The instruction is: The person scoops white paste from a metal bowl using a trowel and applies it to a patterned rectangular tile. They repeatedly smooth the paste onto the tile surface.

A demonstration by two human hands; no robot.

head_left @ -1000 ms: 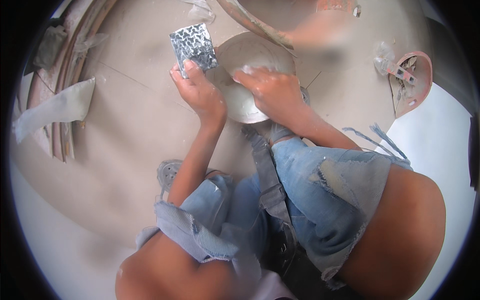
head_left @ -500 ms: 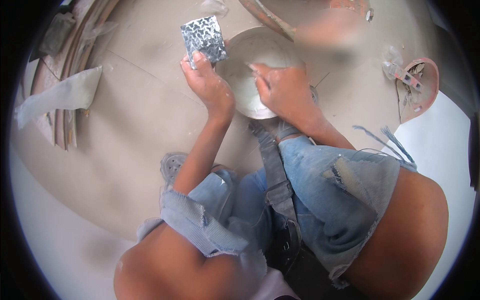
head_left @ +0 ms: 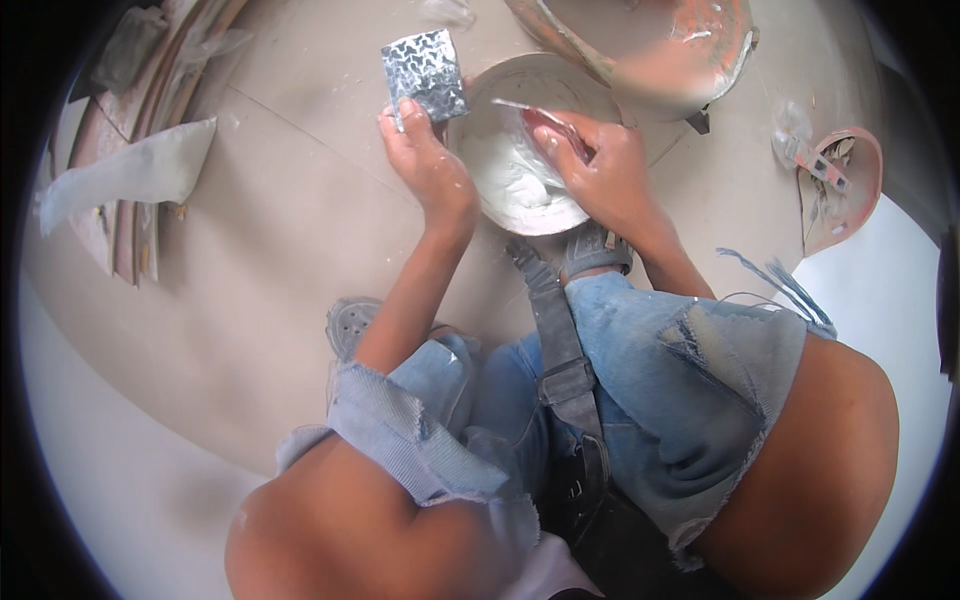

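Note:
My left hand (head_left: 425,160) grips a small square plate (head_left: 423,70) with a dark raised pattern smeared with white paste, held up at the upper left of a round container (head_left: 483,100). My right hand (head_left: 603,172) is closed on a thin scraper (head_left: 542,127) with a reddish part and a whitened edge, over that container. Thick white paste (head_left: 530,190) lies in the container's lower part.
A larger orange-stained tub (head_left: 725,45) stands at the back right. A broken pinkish container (head_left: 862,180) with scraps sits at the right. Curved strips (head_left: 150,250) and a pale bag (head_left: 130,170) lie at the left. My bent knees and a dark strap (head_left: 565,375) are below.
Both hands sit slightly higher and further right in the picture, as do the things around them. The scraper in my right hand now shows clearly, raised toward the container's middle.

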